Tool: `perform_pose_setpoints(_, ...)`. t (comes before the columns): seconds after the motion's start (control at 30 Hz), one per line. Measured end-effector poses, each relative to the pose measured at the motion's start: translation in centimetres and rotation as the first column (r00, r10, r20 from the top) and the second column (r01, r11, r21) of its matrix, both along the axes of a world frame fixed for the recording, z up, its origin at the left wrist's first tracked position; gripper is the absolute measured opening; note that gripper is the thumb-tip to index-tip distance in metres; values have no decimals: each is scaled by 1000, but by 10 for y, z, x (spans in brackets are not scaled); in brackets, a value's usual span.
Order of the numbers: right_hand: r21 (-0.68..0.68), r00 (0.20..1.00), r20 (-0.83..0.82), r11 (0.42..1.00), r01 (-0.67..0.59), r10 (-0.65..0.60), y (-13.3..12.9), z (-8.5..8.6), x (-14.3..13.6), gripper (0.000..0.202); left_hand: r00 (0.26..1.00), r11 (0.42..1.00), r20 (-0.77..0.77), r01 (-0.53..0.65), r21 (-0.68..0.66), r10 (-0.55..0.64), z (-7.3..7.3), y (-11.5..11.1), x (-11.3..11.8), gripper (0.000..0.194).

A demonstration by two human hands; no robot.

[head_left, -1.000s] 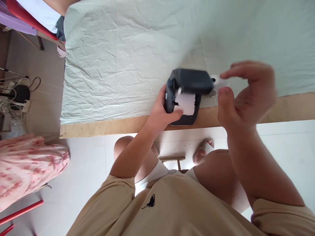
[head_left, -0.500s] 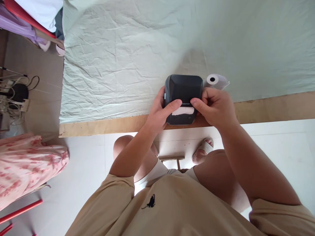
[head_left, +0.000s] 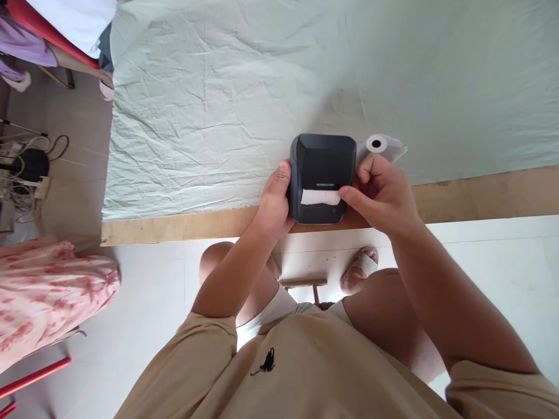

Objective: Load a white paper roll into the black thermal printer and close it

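A dark, portable label printer sits at the front edge of the table, with a white strip of paper sticking out of the slot on its face. My left hand grips the printer's left side, the thumb lying along that edge. On the right side is my right hand, fingers curled against the printer and the thumb tip touching the right end of the paper strip. Its fingertips are partly hidden. Just behind that hand lies a white paper roll with a dark core hole.
A wrinkled pale green cloth covers the table, leaving a bare wooden front edge. At the left are tangled cables on the floor, pink patterned fabric and part of another person in purple.
My left thumb has moved off the printer's face to its left edge, uncovering more of the paper strip. My right hand keeps its place at the right side.
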State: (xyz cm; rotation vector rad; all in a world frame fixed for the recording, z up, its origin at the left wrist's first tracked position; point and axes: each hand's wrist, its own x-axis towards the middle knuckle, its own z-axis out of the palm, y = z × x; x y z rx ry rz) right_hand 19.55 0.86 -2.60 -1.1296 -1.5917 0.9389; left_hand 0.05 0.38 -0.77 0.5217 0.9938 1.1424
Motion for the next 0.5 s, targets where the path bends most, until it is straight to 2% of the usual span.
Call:
perform_pose_setpoints(0.1,22,999,-19,999,27,-26,-4,1,0,48,1000,1000,-20,-14,18,14,0,0,-1,44)
perform_pose_setpoints(0.2,113,992,-37,986,120,-117,-9,12,-5,37,1000,1000,-8,5,-14,-5,-1,2,-1,51)
perform_pose_setpoints(0.33,288,942,-127,898,334,-310,-9,34,-14,29,995,996,31,93,10,-93,-1,2,-1,53)
perform_pose_setpoints(0.4,346,930,-48,868,357,-364,-5,41,-14,24,993,991,23,115,71,-117,1,1,-2,45)
perform_pose_setpoints(0.5,459,884,276,860,225,-378,1,42,-10,11,989,983,-26,146,112,-144,8,-4,-3,43)
